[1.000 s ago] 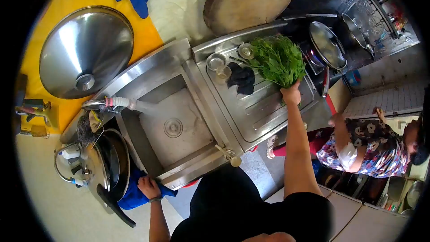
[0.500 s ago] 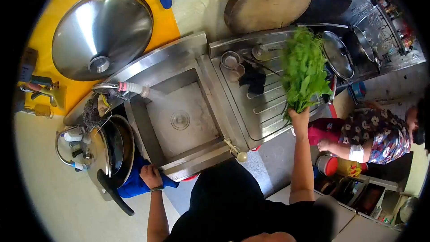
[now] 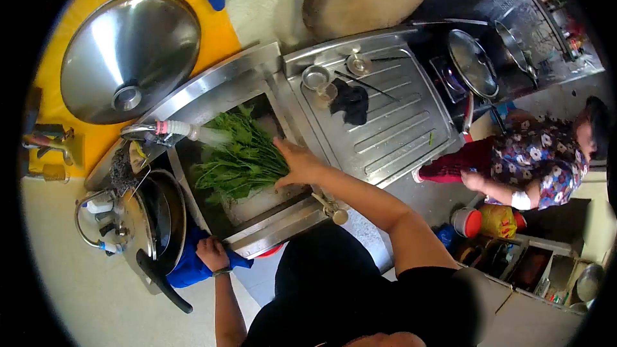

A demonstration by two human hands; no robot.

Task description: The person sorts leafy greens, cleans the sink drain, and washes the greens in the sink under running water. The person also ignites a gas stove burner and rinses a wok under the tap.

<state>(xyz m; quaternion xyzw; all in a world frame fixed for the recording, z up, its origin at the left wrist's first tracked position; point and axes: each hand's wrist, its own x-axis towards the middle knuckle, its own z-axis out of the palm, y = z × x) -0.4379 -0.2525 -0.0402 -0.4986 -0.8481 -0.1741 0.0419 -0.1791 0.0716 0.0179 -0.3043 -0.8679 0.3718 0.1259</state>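
Note:
A bunch of leafy greens (image 3: 239, 154) lies in the steel sink (image 3: 283, 106), under water running from the faucet (image 3: 177, 130). My right hand (image 3: 299, 162) is at the stem ends with its fingers spread apart. Beside the sink's near left corner, my left hand (image 3: 212, 254) is closed on a blue cloth (image 3: 189, 263), its fingers curled and partly hidden.
A ribbed drainboard (image 3: 392, 128) holds small bowls (image 3: 315, 77), a black cloth (image 3: 350, 101) and chopsticks (image 3: 366, 85). Pans (image 3: 170, 218) stand left of the sink. At right, another person (image 3: 527, 154) is near the stove and a lidded pot (image 3: 473, 63).
My right hand has brought the greens left from above the drainboard into the sink, and its fingers have spread. My left hand has stayed at the blue cloth. The camera view has shifted slightly.

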